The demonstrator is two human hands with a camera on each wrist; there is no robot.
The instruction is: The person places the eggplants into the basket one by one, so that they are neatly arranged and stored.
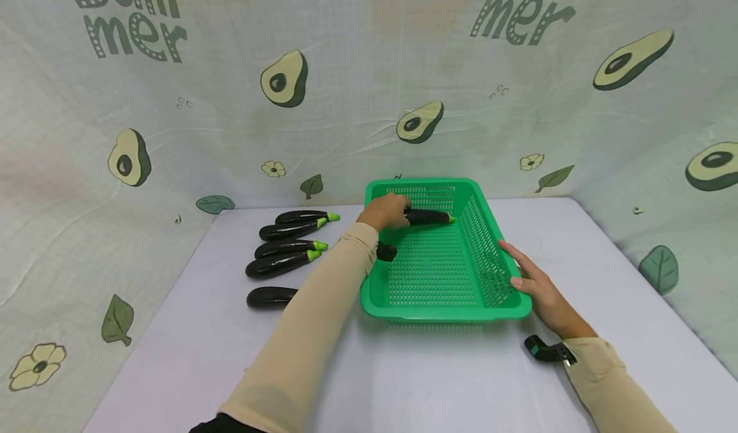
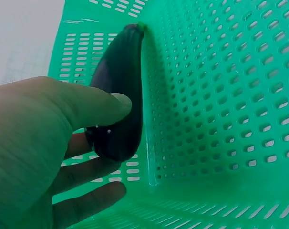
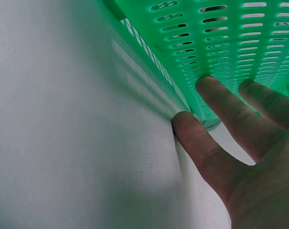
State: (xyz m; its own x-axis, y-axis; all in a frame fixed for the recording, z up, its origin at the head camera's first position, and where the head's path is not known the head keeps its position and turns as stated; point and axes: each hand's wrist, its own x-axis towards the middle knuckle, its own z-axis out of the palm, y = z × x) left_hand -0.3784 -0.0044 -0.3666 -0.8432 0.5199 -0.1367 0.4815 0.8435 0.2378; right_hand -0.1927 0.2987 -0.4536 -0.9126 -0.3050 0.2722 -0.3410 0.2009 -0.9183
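Note:
My left hand [image 1: 385,211] reaches into the far left part of a green plastic basket [image 1: 426,313]. It holds a dark, glossy eggplant [image 1: 428,217], whose green stem end points right. In the left wrist view the thumb lies across that eggplant [image 2: 118,71] near its rounded end, fingers on the other side. My right hand [image 1: 542,295] is at the basket's right side, with thumb and a finger at the rim. Seen from the right wrist, its straight, spread fingers [image 3: 225,102] lie along the outside of the slotted wall.
Left of the basket, several eggplants [image 1: 282,264] lie on the white tabletop [image 1: 190,356], stems to the right. The left forearm [image 1: 311,330] partly covers the nearest one [image 1: 270,297]. A printed cloth [image 1: 346,68] hangs behind the table.

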